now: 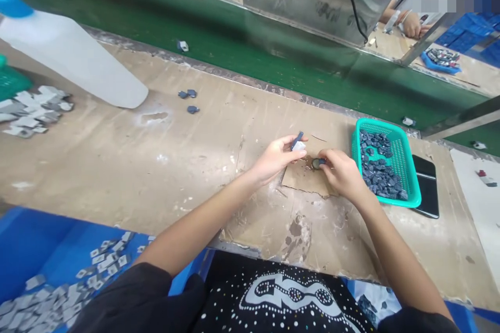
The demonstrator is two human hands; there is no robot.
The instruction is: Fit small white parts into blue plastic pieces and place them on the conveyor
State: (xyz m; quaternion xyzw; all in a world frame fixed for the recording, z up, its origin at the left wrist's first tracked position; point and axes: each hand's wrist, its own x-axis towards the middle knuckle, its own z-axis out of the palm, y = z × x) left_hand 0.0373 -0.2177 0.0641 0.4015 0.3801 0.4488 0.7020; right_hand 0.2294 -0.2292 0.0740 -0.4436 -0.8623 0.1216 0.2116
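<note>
Above the middle of the bench, my left hand (275, 158) pinches a small white and dark blue-grey piece (299, 144) between thumb and fingers. Just to its right, my right hand (341, 171) is closed on a small dark piece (321, 162), beside a small round container (315, 164) on a cardboard patch (304, 179). Right of that hand, a green basket (417, 187) holds many dark pieces (385, 177). Three loose dark pieces (191, 101) lie farther left on the bench.
A white bottle (82, 54) and a pile of grey-white pieces (33, 109) are at the left. Below them is a blue bin (35, 234) of similar pieces. A black phone (429, 187) lies by the basket. Another person's hand (412, 25) shows beyond the green divider (219, 36).
</note>
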